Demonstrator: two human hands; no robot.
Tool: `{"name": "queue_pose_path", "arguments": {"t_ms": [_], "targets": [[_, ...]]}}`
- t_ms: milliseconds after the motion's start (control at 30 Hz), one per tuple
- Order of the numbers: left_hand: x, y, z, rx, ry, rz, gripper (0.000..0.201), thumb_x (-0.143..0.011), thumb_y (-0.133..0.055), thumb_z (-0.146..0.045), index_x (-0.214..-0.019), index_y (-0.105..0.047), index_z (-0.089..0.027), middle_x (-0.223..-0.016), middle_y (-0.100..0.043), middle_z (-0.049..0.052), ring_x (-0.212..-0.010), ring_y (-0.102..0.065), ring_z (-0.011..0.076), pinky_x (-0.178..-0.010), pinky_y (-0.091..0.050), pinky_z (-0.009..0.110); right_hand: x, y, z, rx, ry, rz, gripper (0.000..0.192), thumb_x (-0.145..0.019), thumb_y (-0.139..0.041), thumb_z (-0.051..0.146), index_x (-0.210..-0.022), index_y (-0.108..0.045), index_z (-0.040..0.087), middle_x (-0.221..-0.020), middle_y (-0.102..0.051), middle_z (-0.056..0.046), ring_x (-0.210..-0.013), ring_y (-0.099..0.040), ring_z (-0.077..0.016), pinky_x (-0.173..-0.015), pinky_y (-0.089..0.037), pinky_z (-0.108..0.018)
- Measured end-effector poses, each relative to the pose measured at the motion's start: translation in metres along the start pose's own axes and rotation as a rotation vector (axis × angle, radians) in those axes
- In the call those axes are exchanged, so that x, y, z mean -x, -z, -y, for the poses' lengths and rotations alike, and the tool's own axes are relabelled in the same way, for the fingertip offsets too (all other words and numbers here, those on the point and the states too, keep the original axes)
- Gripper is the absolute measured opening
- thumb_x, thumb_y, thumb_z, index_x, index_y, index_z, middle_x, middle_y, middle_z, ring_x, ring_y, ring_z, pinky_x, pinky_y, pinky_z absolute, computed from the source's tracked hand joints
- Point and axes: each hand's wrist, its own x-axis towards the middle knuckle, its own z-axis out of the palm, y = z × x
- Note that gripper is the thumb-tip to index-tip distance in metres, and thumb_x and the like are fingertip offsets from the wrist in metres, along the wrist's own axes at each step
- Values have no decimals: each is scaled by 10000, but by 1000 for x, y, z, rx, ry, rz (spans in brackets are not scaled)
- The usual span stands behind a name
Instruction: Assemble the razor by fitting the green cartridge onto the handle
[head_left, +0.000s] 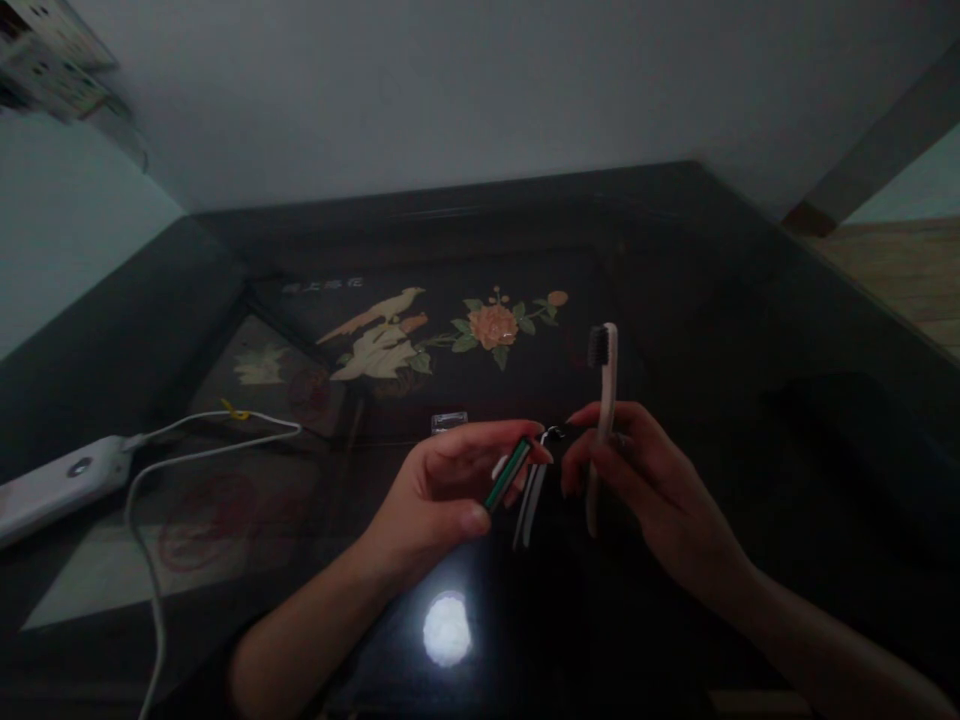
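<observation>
Two hands | left hand (442, 490) fingers grip green-white sticks (510, 475) | right hand (645, 480) grips toothbrush (602, 400)

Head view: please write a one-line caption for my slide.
Over a dark glass table, the left hand grips toothbrushes; the right hand holds one white toothbrush upright.

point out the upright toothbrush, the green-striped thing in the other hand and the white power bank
upright toothbrush (602, 400), head view, on the pale neck below the dark bristles
green-striped thing (508, 474), head view, mid-shaft, held in the left hand
white power bank (52, 487), head view, middle of its top face
</observation>
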Motion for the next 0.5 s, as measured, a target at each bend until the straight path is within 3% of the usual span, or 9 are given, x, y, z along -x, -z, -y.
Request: {"name": "queue_pose_path", "arguments": {"t_ms": [167, 300, 400, 500], "targets": [[-2, 1, 4, -85, 42, -51, 398, -634, -864, -284, -1018, -768, -241, -975, -730, 63, -827, -659, 180, -748, -523, 256, -1, 0, -2, 36, -31, 6, 251, -942, -548, 276, -1192, -561, 249, -773, -610, 27, -633, -596, -96, -543, -509, -183], [-4, 2, 9, -265, -7, -81, 402, -601, -878, -234, -988, -769, -236, -1196, -623, 74, -1040, -617, 221, -846, -518, 268, -1, 0, -4, 44, -34, 14, 519, -883, -625, 209, -1368, -447, 271, -730, -602, 49, -597, -604, -109, -549, -526, -221], [-3, 2, 12, -294, 17, -13, 417, -608, -876, -240, -1010, -764, -227, -1320, -548, 82, -1223, -534, 268, -991, -457, 309, 2, -3, -8, 73, -2, 42, 661, -854, -667, 188, -1428, -352, 280, -729, -625, 51, -590, -609, -121, -530, -524, -232], [-1, 1, 15, -297, 71, 60, 409, -655, -846, -184, -1048, -744, -234, -1275, -617, 76, -1206, -568, 260, -1030, -432, 336, 5, -6, -14, 164, 57, 83, 655, -860, -666, 201, -1428, -351, 280, -739, -628, 46, -597, -615, -125, -539, -534, -243]]}}
